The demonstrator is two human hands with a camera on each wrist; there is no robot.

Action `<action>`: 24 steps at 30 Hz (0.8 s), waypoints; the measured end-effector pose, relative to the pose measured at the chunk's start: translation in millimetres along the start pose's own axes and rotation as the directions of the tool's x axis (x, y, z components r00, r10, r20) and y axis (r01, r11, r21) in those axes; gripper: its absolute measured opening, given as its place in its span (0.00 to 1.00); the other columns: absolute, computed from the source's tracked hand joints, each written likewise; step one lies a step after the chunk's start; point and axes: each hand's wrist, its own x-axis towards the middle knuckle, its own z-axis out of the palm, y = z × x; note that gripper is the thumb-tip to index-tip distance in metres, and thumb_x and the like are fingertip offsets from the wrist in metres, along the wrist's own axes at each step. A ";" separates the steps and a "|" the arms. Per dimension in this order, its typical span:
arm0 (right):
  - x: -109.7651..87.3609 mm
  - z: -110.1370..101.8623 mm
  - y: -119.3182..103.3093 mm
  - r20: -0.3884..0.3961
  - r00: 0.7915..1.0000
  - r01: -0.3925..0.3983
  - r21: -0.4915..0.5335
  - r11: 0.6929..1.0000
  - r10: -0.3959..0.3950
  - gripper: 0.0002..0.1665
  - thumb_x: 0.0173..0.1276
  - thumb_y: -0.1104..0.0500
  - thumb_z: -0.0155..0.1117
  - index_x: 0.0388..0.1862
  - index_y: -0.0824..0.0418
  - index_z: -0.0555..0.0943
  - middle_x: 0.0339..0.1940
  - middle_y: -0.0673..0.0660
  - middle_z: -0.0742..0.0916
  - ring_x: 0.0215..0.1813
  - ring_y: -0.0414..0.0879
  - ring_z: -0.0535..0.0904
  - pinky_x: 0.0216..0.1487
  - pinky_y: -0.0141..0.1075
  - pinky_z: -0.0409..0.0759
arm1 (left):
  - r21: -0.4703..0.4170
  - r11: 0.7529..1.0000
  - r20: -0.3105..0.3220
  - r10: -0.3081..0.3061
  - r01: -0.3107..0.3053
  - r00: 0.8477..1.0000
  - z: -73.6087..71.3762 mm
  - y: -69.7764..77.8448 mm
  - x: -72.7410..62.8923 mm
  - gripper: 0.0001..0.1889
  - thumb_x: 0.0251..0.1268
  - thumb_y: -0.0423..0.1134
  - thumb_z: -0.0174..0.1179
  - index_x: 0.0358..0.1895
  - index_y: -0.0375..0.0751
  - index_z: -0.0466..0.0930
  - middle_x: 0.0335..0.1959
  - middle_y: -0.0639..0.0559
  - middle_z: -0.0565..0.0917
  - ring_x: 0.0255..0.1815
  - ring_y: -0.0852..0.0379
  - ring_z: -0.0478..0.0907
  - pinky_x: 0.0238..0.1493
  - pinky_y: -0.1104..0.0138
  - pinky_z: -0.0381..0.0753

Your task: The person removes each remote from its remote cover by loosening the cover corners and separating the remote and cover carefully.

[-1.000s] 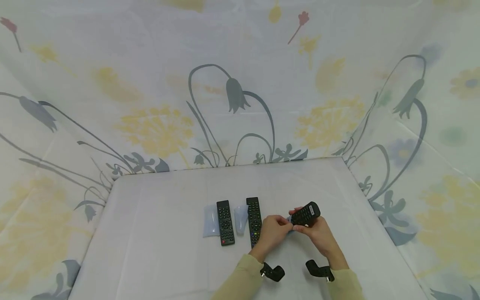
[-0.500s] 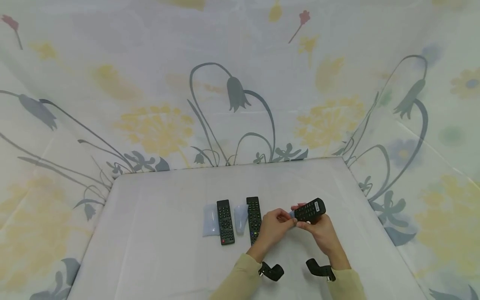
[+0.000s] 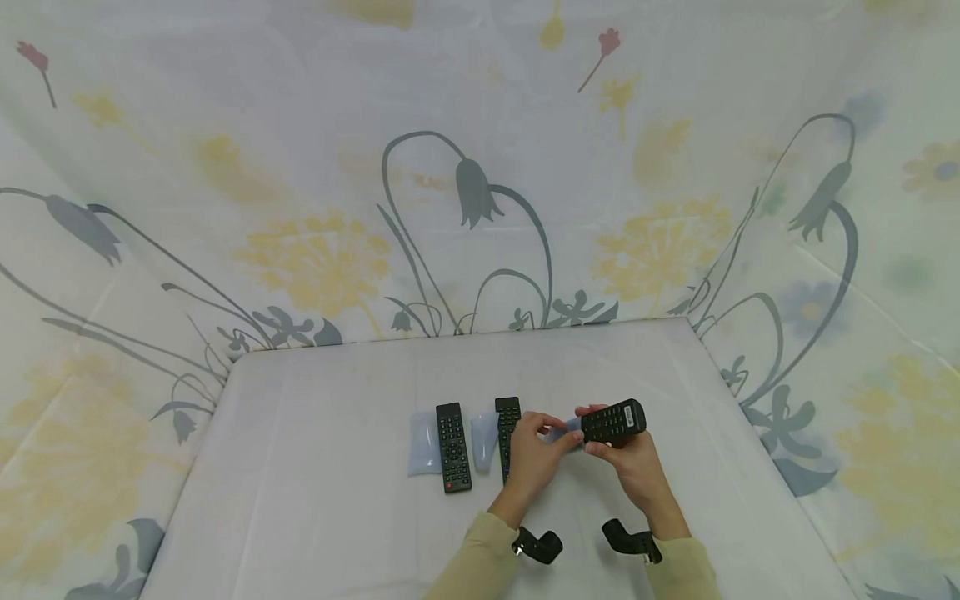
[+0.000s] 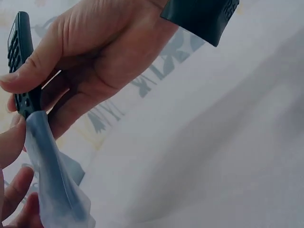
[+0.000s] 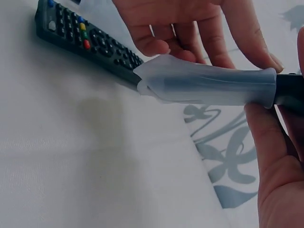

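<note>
My right hand (image 3: 637,467) grips a black remote control (image 3: 611,422) above the table, its keypad facing up. A bluish translucent sleeve (image 5: 209,85) covers the remote's left end and hangs loose beyond it. My left hand (image 3: 532,454) pinches this sleeve close to the remote, with the thumb at its mouth in the right wrist view. In the left wrist view, the right thumb presses on the remote's keys (image 4: 16,52), and the sleeve (image 4: 52,166) trails below. How far the remote reaches inside the sleeve is hidden.
Two more black remotes, a left one (image 3: 453,447) and a right one (image 3: 507,417), lie on the white table (image 3: 322,500). Two bluish plastic sleeves, a wide one (image 3: 423,446) and a narrow one (image 3: 483,442), lie beside them. The left hand hides the right remote's lower end. Flowered cloth (image 3: 480,250) stands behind.
My left hand has shifted left, and more of the sleeve shows between the hands. The held remote moved right, then slightly back left. The things on the table stay put.
</note>
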 end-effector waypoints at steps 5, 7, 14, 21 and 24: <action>-0.5 -0.8 0.9 0.017 1.000 0.001 0.095 0.995 -0.003 0.30 0.60 0.85 0.59 0.62 0.77 0.67 0.58 0.60 0.84 0.63 0.47 0.78 0.58 0.32 0.76 | -0.018 1.000 0.034 -0.015 0.016 0.999 -5.8 -5.4 3.3 0.10 0.55 0.45 0.75 0.35 0.47 0.85 0.37 0.59 0.81 0.42 0.57 0.74 0.42 0.65 0.70; -1.0 -0.9 0.2 0.025 1.000 -0.012 0.133 0.991 0.009 0.31 0.60 0.85 0.57 0.63 0.77 0.66 0.58 0.59 0.84 0.63 0.47 0.78 0.59 0.33 0.75 | -0.037 0.999 0.051 -0.020 0.022 0.998 -9.0 -7.4 4.7 0.09 0.57 0.44 0.74 0.38 0.47 0.86 0.38 0.59 0.83 0.41 0.57 0.76 0.40 0.66 0.72; 0.8 0.7 -3.6 0.052 0.999 -0.019 0.168 0.986 0.011 0.31 0.64 0.84 0.56 0.66 0.78 0.63 0.60 0.60 0.83 0.65 0.49 0.77 0.61 0.35 0.74 | -0.011 1.000 0.105 -0.024 0.025 0.994 -20.3 -12.2 9.5 0.08 0.62 0.45 0.70 0.39 0.47 0.88 0.35 0.60 0.85 0.37 0.63 0.76 0.37 0.68 0.73; 0.5 1.4 -2.0 0.042 0.999 -0.030 0.167 0.986 0.023 0.30 0.65 0.83 0.56 0.66 0.77 0.64 0.59 0.60 0.84 0.64 0.49 0.78 0.61 0.35 0.74 | 0.004 0.999 0.116 -0.045 0.045 0.992 -23.0 -14.8 11.0 0.06 0.63 0.44 0.69 0.34 0.46 0.88 0.30 0.61 0.83 0.34 0.66 0.75 0.37 0.68 0.73; -0.6 1.2 -0.9 0.035 0.999 -0.031 0.178 0.983 0.026 0.29 0.66 0.83 0.54 0.66 0.78 0.62 0.60 0.60 0.83 0.64 0.49 0.78 0.61 0.35 0.74 | -0.012 0.999 0.097 -0.043 0.044 0.994 -21.8 -14.5 11.6 0.06 0.61 0.41 0.70 0.32 0.44 0.87 0.27 0.60 0.82 0.30 0.66 0.74 0.34 0.69 0.73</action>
